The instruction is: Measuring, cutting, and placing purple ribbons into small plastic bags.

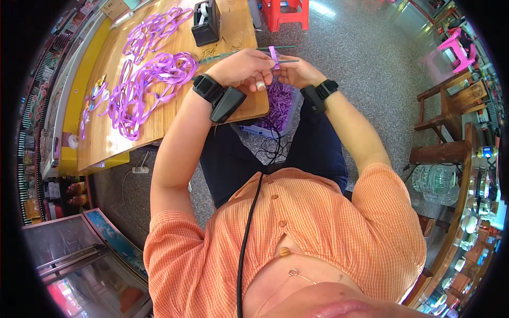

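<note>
My left hand (245,68) hovers over the table's right corner, its thumb and forefinger closed on a short purple ribbon piece (273,56). A white wrap (260,85) covers one of its fingertips. The ribbon piece stands across thin dark rods (289,61) that stick out to the right. Close beside it, my right hand (301,73) has its fingers bent toward the ribbon piece; what they grip is partly hidden. Below both hands, a clear plastic tub (290,121) holds many small purple pieces (280,103).
On the wooden table (228,112) lie tangled purple ribbons (143,98) and a black tape dispenser (205,24). A red stool (286,16) stands beyond, a pink stool (457,52) far right. Black cables (275,151) hang near my legs. A wooden chair (450,103) is at right.
</note>
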Action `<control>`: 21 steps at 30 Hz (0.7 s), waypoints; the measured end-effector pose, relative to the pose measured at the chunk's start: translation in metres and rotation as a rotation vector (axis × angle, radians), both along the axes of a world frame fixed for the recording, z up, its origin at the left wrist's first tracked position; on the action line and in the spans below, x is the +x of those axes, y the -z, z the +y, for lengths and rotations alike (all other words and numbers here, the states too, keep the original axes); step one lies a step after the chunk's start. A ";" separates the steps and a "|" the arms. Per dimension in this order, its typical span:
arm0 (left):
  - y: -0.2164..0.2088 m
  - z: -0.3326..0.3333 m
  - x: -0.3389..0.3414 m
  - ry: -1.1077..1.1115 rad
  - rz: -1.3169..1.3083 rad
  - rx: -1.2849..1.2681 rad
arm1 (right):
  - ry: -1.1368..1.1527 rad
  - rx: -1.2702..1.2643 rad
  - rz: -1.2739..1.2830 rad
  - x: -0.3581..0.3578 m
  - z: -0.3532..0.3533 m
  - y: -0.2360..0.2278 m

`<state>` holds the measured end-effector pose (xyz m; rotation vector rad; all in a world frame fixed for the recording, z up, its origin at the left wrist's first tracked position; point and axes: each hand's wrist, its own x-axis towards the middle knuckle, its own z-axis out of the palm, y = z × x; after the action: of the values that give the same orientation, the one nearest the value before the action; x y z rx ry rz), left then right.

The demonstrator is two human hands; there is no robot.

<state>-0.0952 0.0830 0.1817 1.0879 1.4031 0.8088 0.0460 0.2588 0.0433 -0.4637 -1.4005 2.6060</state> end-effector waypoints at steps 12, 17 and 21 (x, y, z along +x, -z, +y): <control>0.005 0.000 -0.002 0.005 0.009 0.012 | -0.032 -0.290 0.121 0.012 -0.008 -0.013; 0.003 0.002 -0.001 0.007 0.016 0.007 | -0.003 -0.185 0.164 0.010 -0.004 0.007; 0.001 0.001 0.000 0.008 0.011 0.005 | -0.049 -0.156 0.141 0.005 -0.005 0.009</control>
<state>-0.0956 0.0842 0.1804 1.1021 1.4057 0.8020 0.0506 0.2537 0.0341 -0.2611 -1.1860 2.7395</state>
